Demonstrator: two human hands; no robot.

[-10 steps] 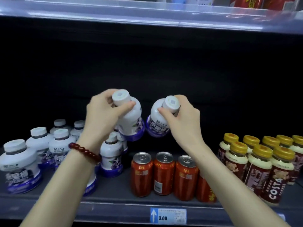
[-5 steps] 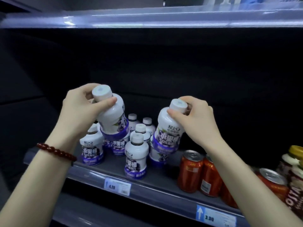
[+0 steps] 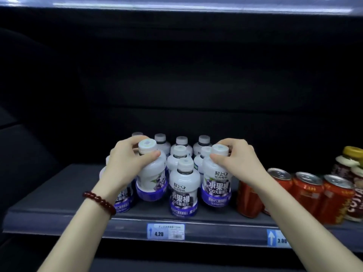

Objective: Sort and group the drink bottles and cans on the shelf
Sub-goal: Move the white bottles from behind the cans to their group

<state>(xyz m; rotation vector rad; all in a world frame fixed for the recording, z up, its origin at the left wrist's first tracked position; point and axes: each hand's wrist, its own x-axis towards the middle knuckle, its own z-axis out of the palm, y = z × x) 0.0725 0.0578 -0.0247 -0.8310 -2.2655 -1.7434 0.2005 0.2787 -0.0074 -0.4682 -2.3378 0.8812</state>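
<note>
Here each hand grips a white bottle by its neck: left hand (image 3: 129,161) holds the tilted bottle (image 3: 150,173) at centre-left, right hand (image 3: 238,160) the upright bottle (image 3: 217,181) at centre-right.

Centre of the frame, bottles (image 3: 183,185) cluster on the shelf (image 3: 59,195), rows running back toward the rear wall. Left hand (image 3: 127,163) sits atop a bottle (image 3: 151,173) at the cluster's left front, tilted and lifted off the shelf; right hand (image 3: 233,160) is on the cap of the bottle at right front (image 3: 216,185). Cans (image 3: 306,195) line up just right of the cluster, jars (image 3: 351,163) beyond at the right edge. Price tags (image 3: 166,231) hang on the shelf's front lip, lower centre and lower right.
</note>
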